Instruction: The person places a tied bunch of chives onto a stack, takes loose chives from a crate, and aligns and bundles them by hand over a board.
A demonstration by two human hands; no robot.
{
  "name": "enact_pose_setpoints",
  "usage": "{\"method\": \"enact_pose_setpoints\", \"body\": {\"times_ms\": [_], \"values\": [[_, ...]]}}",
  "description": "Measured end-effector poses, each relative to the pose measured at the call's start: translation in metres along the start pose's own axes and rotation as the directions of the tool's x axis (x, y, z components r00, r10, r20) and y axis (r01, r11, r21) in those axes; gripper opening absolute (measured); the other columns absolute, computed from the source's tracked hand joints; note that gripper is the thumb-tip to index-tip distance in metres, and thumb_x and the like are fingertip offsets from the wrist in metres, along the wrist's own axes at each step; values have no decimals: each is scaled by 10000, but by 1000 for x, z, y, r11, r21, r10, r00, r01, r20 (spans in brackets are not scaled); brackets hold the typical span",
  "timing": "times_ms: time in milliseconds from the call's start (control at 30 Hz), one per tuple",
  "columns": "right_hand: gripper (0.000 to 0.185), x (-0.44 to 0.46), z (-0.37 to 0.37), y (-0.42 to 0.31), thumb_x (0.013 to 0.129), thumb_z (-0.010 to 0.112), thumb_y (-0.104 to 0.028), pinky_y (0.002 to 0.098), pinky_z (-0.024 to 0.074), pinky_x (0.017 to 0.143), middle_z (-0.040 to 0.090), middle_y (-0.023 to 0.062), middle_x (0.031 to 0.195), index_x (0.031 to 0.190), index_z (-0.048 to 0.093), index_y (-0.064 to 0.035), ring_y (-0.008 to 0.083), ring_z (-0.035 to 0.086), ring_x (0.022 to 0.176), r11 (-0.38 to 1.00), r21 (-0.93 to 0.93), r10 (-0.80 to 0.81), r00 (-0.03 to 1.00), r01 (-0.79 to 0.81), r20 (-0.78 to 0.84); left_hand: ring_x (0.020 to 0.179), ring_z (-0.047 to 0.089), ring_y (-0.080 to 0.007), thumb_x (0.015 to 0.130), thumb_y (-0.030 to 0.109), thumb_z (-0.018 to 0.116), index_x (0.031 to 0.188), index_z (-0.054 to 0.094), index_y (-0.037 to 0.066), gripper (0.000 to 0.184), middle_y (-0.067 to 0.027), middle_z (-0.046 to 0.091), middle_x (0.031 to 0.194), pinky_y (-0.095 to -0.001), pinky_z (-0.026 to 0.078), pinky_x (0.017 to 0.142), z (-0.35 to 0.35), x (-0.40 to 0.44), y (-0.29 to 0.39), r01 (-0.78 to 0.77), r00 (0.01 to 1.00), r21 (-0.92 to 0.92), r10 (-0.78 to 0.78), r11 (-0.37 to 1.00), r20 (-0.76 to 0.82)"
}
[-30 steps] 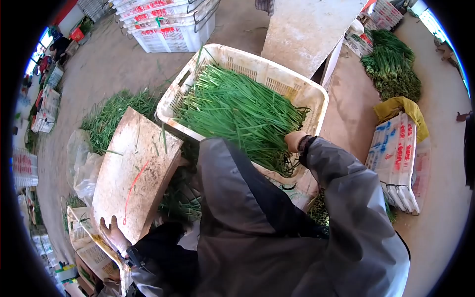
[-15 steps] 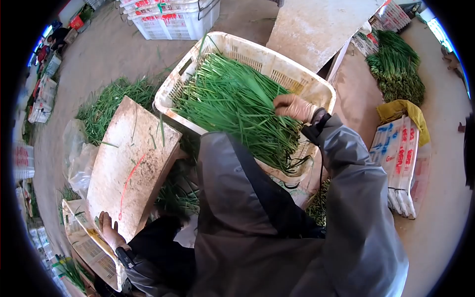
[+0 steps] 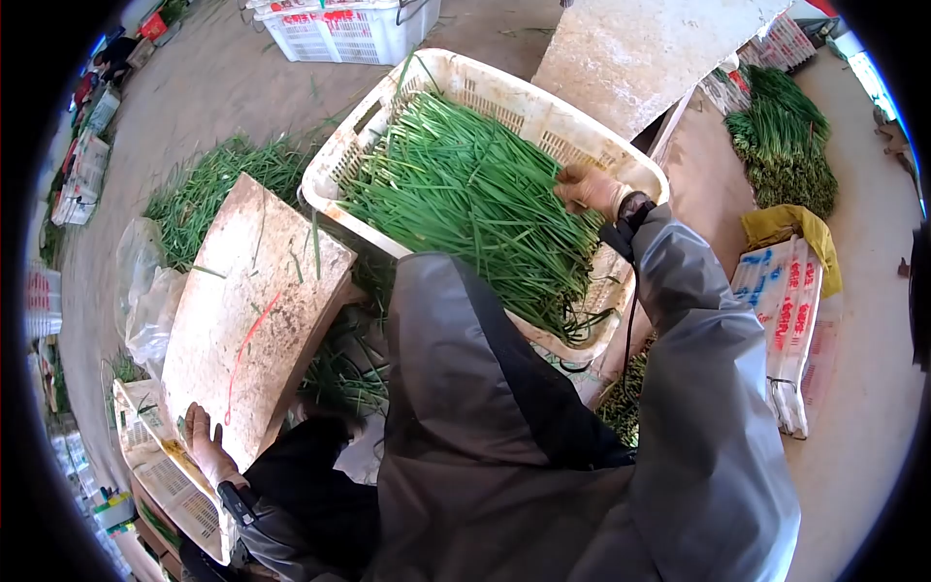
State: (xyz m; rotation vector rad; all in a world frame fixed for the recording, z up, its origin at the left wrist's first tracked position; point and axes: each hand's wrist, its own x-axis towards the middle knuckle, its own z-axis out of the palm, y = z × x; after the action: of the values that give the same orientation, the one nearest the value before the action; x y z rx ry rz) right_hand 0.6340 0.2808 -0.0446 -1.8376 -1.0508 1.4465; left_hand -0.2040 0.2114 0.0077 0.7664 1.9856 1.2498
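While right hand (image 3: 590, 191) is touching greens (image 3: 465, 184) in a basket (image 3: 543, 114) | grip unclear | left hand (image 3: 209, 452) is lying outstretched on board (image 3: 218, 320)

"Right hand (image 3: 588, 189)?"
"Out in front, fingers bent and turned leftward; I can't tell whether they grip."
"Right arm (image 3: 703, 339)?"
"Reaching forward, bent at the elbow."
"Left hand (image 3: 209, 450)?"
"Out to the left side, fingers extended and slightly apart, pointing forward."
"Left wrist (image 3: 230, 479)?"
"Roughly in line with the forearm (image 3: 279, 532)."
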Motion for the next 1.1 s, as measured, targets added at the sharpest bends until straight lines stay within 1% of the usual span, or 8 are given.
{"method": "enact_pose_setpoints", "body": {"times_ms": [100,133,233,367,433,733,833,1100], "values": [[352,10,-11,-4,949,764,-154,281,539,623,661,47,920,1230,635,13,138,662,708,983,81,-164,985,167,-44,1258,556,-192,972,273,709,1382,647,105,447,-39,635,1374,-384,444,1042,6,-3,4,-3,1000,-23,3,1000,0],[315,15,-12,2,923,762,-152,350,574,682,714,101,962,1181,661,-2,232,708,753,990,0,-142,985,143,-102,1255,558,-190,973,276,707,1385,646,104,451,-39,635,1375,-381,445,1040,6,-4,4,-7,1000,-26,7,1000,11],[300,22,-14,33,882,746,-153,441,583,788,737,201,1049,1139,684,-11,364,724,880,510,-855,-249,968,97,-39,1277,552,-197,982,283,693,1403,636,102,462,-40,623,1399,-383,438,1058,6,-9,7,-8,1000,-30,8,1000,22],[350,34,-14,119,846,742,-171,465,563,915,719,256,1132,1153,698,-10,406,691,1092,409,-903,-22,988,-130,-151,1308,538,-208,990,283,681,1410,632,101,461,-40,612,1416,-392,420,1087,5,-15,8,9,1000,-39,-8,999,9],[600,17,2,99,773,864,-291,449,570,951,692,267,1244,1224,649,43,380,687,1161,301,-920,290,943,-251,-162,1306,538,-207,989,284,683,1406,635,101,459,-40,615,1411,-393,418,1087,2,-15,7,13,1000,-34,-13,999,12],[942,36,19,134,681,936,-347,440,552,962,686,293,1216,1369,469,96,407,672,1158,428,-818,309,913,-384,-267,1280,549,-189,983,273,692,1367,667,105,420,-27,641,1361,-382,424,1067,1,-12,8,10,1000,-47,-10,999,-3],[955,46,11,145,674,956,-322,438,543,1015,690,273,1251,1419,458,9,392,665,1210,458,-801,272,918,-386,-287,1268,558,-181,981,258,700,1359,671,107,408,-27,655,1338,-372,431,1058,4,-10,9,7,1000,-26,-7,1000,4],[586,59,-22,111,693,847,-339,415,574,920,753,223,1097,1159,739,-1,358,723,1056,410,-838,267,926,-360,-267,1257,566,-181,978,262,721,1332,684,109,388,-22,661,1335,-365,438,1049,3,-7,6,10,1000,17,-10,1000,27]]}}
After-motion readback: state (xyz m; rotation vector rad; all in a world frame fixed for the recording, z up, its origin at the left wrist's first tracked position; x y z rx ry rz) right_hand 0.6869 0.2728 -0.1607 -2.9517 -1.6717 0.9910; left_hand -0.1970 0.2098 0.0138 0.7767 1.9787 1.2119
